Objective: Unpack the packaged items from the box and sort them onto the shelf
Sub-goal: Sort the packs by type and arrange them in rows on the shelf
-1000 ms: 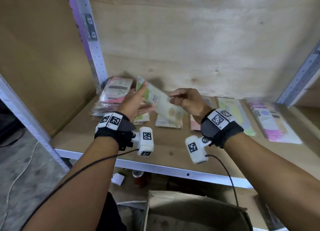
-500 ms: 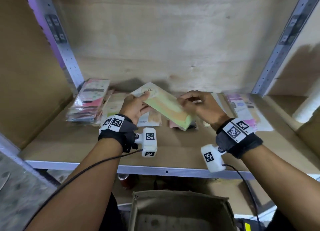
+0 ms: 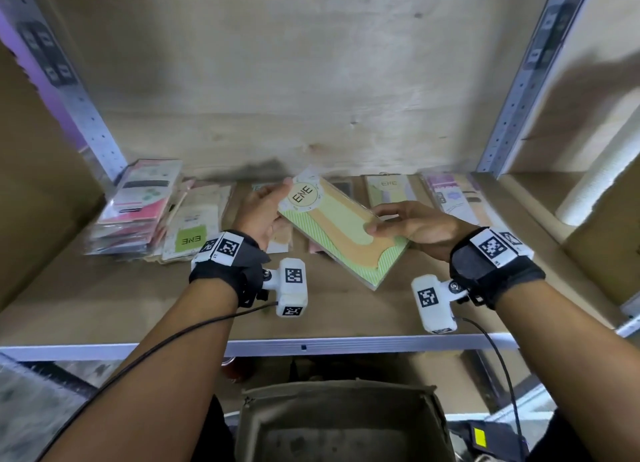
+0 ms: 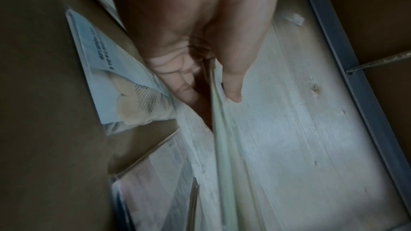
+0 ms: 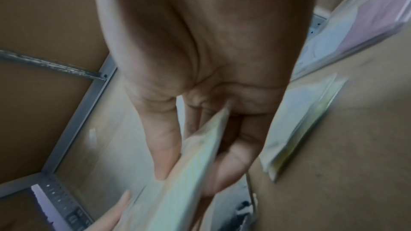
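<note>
Packet (image 3: 341, 233) between hands (both gripping).

Dim warm light, soft motion blur, wide-angle bending at edges, murky wrist views

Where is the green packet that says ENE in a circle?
In the head view, centre: the packet is held above the shelf between the left hand and right hand.
</note>
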The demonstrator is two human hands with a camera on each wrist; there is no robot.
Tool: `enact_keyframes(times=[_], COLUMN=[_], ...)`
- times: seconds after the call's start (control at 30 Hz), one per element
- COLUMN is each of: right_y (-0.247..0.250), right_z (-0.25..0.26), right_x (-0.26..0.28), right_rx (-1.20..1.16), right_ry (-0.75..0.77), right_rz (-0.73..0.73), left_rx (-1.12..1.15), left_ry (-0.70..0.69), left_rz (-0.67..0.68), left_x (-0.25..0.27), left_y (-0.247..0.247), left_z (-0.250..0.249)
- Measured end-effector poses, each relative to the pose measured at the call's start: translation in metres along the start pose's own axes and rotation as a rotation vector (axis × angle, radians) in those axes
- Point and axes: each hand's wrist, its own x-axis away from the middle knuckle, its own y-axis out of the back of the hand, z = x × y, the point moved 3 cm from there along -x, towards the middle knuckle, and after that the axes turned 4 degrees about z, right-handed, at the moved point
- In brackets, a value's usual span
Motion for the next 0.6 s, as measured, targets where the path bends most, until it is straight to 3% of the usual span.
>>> enact_keyframes(times=[0.23,0.43,0.6], right_y=[0.002,0.011,0.024], right_z=[-0.007,-0.009,-0.011], right_x=[0.012,0.019,0.019], right_rx=[0.029,0.005,-0.154], right_ry=[-0.081,-0.023,0.022], right_rz=[0.088,0.003,-0.151], left_rx=[-0.015,0.083,-0.095], left_ry=[0.057,0.106,0.112], left_rz=[-0.046,-0.044,0.217], left_x=[-0.001,0.001,0.013], left_y=[-0.001,-0.016,-0.044], left_z=[0.011,0.013,0.017])
